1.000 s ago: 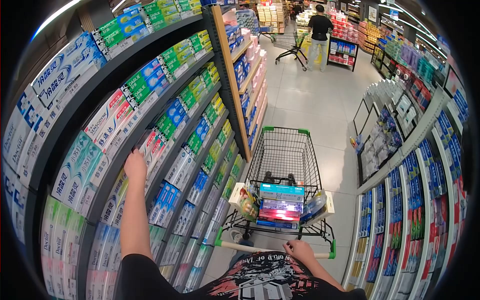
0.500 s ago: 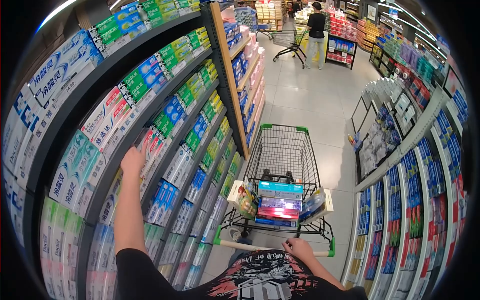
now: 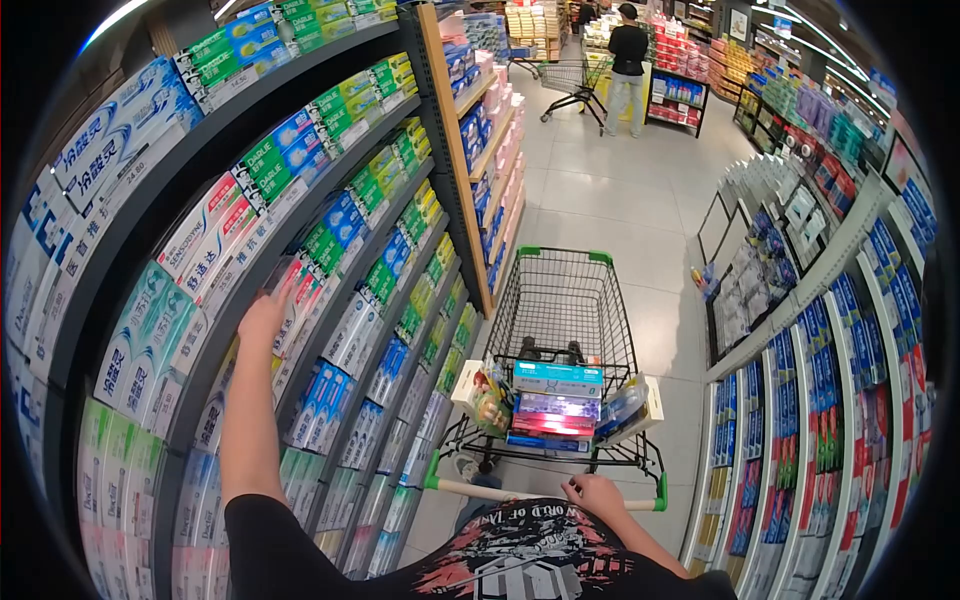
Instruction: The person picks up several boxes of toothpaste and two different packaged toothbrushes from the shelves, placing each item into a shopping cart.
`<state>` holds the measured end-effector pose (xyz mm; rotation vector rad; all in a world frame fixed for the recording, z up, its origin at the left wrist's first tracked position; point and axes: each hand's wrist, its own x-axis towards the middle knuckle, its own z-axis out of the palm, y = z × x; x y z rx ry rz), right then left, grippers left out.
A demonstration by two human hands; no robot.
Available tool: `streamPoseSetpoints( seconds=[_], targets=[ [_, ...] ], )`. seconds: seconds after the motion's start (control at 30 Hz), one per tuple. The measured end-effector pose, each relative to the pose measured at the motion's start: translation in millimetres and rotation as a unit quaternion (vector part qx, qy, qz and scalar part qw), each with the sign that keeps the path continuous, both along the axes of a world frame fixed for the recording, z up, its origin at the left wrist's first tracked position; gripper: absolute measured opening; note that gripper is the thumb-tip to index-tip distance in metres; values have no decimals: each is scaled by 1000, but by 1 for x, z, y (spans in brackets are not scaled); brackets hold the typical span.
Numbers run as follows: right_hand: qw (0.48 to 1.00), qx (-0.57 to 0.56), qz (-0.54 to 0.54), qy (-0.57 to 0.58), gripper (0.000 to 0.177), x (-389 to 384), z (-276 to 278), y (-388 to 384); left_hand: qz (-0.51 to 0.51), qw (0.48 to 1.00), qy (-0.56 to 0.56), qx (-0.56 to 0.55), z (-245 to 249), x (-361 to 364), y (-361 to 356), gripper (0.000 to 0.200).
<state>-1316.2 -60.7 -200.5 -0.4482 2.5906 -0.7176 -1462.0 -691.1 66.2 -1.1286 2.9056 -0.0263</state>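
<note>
My left hand [image 3: 262, 316] reaches into the shelf on the left. Its partly hidden fingers stretch out against red-and-white toothpaste boxes [image 3: 306, 290], just below a row of Sensodyne toothpaste boxes [image 3: 208, 232]. I cannot see a box lifted from the row. My right hand [image 3: 597, 496] lies with curled fingers over the pale handle [image 3: 480, 490] of a shopping cart [image 3: 566, 262]. A stack of boxes [image 3: 556, 405] in blue, purple and pink sits at the near end of the cart, between colourful packages on either side.
Tiered toothpaste shelves line the left, ending at a wooden-edged rack [image 3: 446, 150]. More shelves [image 3: 800, 420] run along the right, beyond the cart. Farther up the tiled aisle [image 3: 590, 190], a person [image 3: 628, 70] in dark clothing stands near another cart [image 3: 575, 82].
My left hand has shifted slightly, staying at the red-and-white boxes. The view has moved a little. My right hand stays over the cart handle.
</note>
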Motion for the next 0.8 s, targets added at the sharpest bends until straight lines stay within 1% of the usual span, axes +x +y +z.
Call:
streamPoseSetpoints(
  seconds=[0.03,0.07,0.1,0.13,0.27,0.33,0.37,0.47,0.53,0.57,0.67,0.73,0.77,0.8],
  targets=[
    [1000,1,3,1,39,0,2,-2,10,998,-8,61,11,0,8,106],
    [1000,3,2,-2,40,0,5,-3,13,998,-6,62,2,-5,-6,106],
    [1000,5,0,-5,40,-1,7,-3,-10,999,21,36,-17,-13,-28,108],
    [1000,7,2,-3,40,-1,3,-2,-32,998,49,10,-22,-15,-33,111],
    [1000,3,14,4,41,-1,-8,0,-3,997,69,29,-29,-18,-32,109],
    [1000,2,15,3,42,-1,-4,-1,-14,990,127,54,-38,-21,-41,105],
    [1000,3,15,-2,42,-2,-2,-2,-14,990,127,55,-42,-22,-46,105],
    [1000,5,17,-5,43,-3,0,-2,-1,992,106,65,-33,-20,-37,102],
    [1000,6,19,-3,43,-3,-2,-2,10,995,97,14,-33,-19,-35,108],
    [1000,1,19,2,43,-3,-3,-2,9,995,97,13,-38,-19,-39,108],
    [1000,-2,18,6,42,-2,-5,-3,-23,992,125,-24,-47,-21,-50,107],
    [1000,0,15,6,42,-1,-8,-3,-6,996,91,10,-39,-22,-48,108],
    [1000,-4,11,6,41,-1,-10,-2,-9,996,90,8,-37,-24,-47,108],
    [1000,-8,7,6,41,0,-10,-2,12,996,68,49,-37,-27,-50,108]
  ],
)
